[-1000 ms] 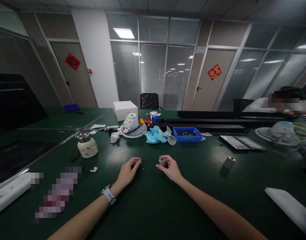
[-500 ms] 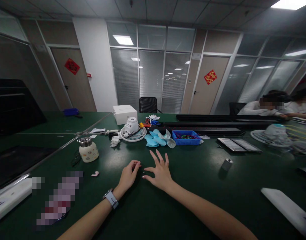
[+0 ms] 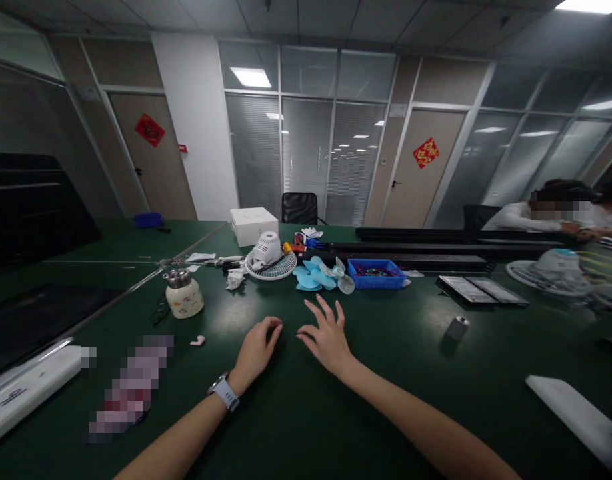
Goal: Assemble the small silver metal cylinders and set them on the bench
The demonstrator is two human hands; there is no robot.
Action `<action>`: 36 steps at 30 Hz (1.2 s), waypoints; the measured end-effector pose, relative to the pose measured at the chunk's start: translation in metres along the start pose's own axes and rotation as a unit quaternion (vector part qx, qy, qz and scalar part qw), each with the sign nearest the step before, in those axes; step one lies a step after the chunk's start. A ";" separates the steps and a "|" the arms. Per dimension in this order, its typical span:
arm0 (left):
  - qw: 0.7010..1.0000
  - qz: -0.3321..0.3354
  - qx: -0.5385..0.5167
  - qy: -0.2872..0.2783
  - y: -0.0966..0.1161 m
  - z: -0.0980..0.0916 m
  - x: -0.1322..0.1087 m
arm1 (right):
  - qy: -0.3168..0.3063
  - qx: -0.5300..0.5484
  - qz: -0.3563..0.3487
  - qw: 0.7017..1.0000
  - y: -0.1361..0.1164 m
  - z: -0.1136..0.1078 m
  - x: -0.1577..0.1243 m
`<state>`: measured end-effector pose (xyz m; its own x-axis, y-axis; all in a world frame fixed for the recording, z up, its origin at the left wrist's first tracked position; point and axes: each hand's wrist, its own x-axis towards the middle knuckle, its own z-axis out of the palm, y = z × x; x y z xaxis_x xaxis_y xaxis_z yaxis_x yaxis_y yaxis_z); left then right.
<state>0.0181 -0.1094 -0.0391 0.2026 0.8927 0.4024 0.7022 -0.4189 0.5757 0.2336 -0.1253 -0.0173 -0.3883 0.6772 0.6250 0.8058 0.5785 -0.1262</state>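
Note:
Over the near middle of the green table point(image 3: 286, 413), my left hand point(image 3: 259, 347) is closed, its thumb bent up against curled fingers. What it holds, if anything, is hidden. To its right, my right hand point(image 3: 329, 340) has thumb and index fingertips pressed together in a pinch, while the other fingers stretch out. Anything between those fingertips is too small to make out. A gap separates the two hands. Beyond them lie light blue fan blades point(image 3: 313, 274), a white fan base with its grille point(image 3: 267, 252), and a blue tray point(image 3: 377, 283) of small coloured parts.
Left of my hands are a cream jar point(image 3: 185, 302), a pink earbud point(image 3: 198, 341) and a white bar point(image 3: 23, 393). A grey cylinder point(image 3: 457, 327), flat panels point(image 3: 481, 291) and a white slab point(image 3: 569, 407) lie right. Two people sit at the far right.
My right thumb and index finger have come together, and that hand has moved slightly away from the left. The tiny thing near its thumb no longer shows. My left hand stays closed.

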 end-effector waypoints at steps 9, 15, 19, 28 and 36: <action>0.884 -0.130 0.448 -0.015 -0.030 -0.078 -0.038 | -0.076 0.086 0.128 0.985 0.071 -0.054 -0.007; 0.909 -0.124 0.396 -0.041 -0.044 -0.075 -0.039 | -0.098 0.142 0.126 0.977 0.058 -0.048 -0.010; 0.929 -0.098 0.354 -0.040 -0.072 -0.077 -0.034 | -0.104 0.137 0.111 0.979 0.055 -0.049 -0.007; 0.930 -0.058 0.364 0.013 -0.114 -0.080 -0.027 | -0.109 0.204 0.134 0.964 0.052 -0.046 -0.010; 0.933 -0.068 0.342 0.092 -0.115 -0.077 -0.024 | -0.086 0.308 0.168 0.932 0.057 -0.025 -0.023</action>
<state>-0.1205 -0.0957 -0.0600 0.0036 0.8595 0.5112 0.9968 -0.0442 0.0672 0.2997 -0.1193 -0.0194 -0.2695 0.8995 0.3440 0.5054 0.4362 -0.7445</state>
